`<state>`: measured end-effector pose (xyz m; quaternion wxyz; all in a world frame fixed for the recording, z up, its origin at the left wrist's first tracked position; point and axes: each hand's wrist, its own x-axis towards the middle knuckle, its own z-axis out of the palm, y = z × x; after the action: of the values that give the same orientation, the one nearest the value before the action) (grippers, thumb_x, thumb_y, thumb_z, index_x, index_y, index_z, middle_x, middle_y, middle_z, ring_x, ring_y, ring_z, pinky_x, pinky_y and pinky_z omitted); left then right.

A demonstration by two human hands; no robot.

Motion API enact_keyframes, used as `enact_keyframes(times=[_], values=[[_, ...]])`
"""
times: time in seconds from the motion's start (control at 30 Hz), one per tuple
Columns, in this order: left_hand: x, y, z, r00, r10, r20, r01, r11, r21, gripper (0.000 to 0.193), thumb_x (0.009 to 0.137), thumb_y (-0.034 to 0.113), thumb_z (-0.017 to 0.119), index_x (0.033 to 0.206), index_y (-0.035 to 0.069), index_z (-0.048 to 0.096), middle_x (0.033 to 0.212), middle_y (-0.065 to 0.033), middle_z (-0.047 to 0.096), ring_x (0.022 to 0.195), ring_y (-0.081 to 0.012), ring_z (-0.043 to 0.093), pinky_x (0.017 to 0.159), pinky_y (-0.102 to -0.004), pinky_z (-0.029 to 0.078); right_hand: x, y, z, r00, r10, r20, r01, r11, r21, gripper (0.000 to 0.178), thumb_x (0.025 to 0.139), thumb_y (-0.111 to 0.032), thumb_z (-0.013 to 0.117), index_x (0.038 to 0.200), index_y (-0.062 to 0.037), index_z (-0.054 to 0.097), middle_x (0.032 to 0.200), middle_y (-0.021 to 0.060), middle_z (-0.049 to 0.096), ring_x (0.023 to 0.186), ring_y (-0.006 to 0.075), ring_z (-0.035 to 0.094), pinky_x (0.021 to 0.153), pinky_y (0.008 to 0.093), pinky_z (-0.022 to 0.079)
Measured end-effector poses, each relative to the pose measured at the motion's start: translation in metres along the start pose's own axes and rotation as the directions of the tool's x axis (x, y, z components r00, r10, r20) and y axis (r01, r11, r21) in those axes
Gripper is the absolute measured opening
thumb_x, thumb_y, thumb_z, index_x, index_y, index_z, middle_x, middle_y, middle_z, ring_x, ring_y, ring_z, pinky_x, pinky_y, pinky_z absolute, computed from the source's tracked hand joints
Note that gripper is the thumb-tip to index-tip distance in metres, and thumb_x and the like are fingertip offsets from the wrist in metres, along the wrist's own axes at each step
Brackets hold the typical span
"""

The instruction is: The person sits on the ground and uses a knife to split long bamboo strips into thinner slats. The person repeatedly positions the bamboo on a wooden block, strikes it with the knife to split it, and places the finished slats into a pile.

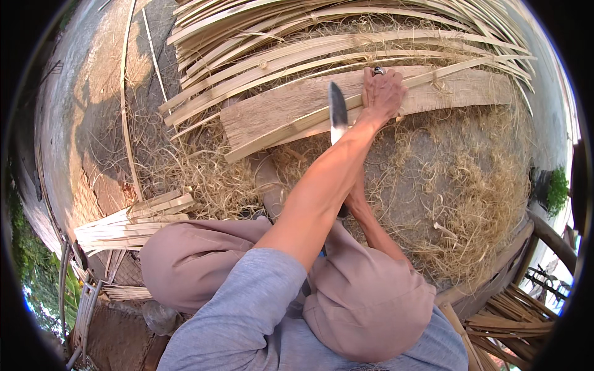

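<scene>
My left hand (383,93), a ring on one finger, reaches far forward and presses on a long pale bamboo strip (291,130) lying along a wooden plank (278,105). My right hand (356,199) is mostly hidden under my left forearm; it grips the handle of a knife whose grey blade (337,112) points away from me, its tip near the strip just left of my left hand. My knees in beige trousers (185,260) are folded below.
A big heap of split bamboo strips (297,43) lies beyond the plank. A smaller bundle of short strips (133,222) sits at my left. Dry shavings (470,204) cover the ground. More strips (507,321) and a curved wooden rail (550,238) are at lower right.
</scene>
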<state>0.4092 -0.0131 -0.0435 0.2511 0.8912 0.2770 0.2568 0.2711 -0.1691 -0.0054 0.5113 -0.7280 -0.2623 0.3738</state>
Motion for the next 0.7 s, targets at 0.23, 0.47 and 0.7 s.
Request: enact_keyframes(times=[0.23,0.47,0.7], values=[[-0.002,0.003,-0.008,0.997,0.024,0.075,-0.027,0.999,0.043,0.029,0.099,0.038,0.063,0.100,0.008,0.065,0.097,-0.0066,0.065,0.081,-0.0232,0.063,0.096,-0.0455,0.035,-0.021,0.028,0.014,0.956,0.170,0.239,-0.187,0.981,0.047,0.060,0.087,-0.029,0.077,0.134,0.0004,0.055,0.137,0.0226,0.057,0.130,0.0358,0.054,0.108,0.0471,0.043],[-0.008,-0.002,-0.005,0.999,0.034,-0.027,-0.034,0.999,0.010,0.029,0.096,0.036,0.068,0.094,0.007,0.067,0.089,-0.0060,0.065,0.074,-0.0217,0.061,0.091,-0.0429,0.036,-0.014,0.037,0.021,0.939,0.165,0.303,-0.210,0.970,0.125,0.043,0.094,-0.030,0.074,0.124,-0.0032,0.059,0.111,0.0113,0.059,0.105,0.0261,0.056,0.089,0.0407,0.046],[-0.002,-0.003,-0.004,0.997,0.041,-0.069,-0.041,0.999,0.004,0.028,0.094,0.034,0.071,0.094,0.007,0.067,0.089,-0.0069,0.064,0.076,-0.0219,0.060,0.092,-0.0419,0.037,-0.038,0.001,0.063,0.760,-0.198,0.619,0.483,0.809,-0.334,0.027,0.100,-0.030,0.071,0.112,-0.0069,0.063,0.080,-0.0015,0.061,0.076,0.0151,0.058,0.067,0.0334,0.050]])
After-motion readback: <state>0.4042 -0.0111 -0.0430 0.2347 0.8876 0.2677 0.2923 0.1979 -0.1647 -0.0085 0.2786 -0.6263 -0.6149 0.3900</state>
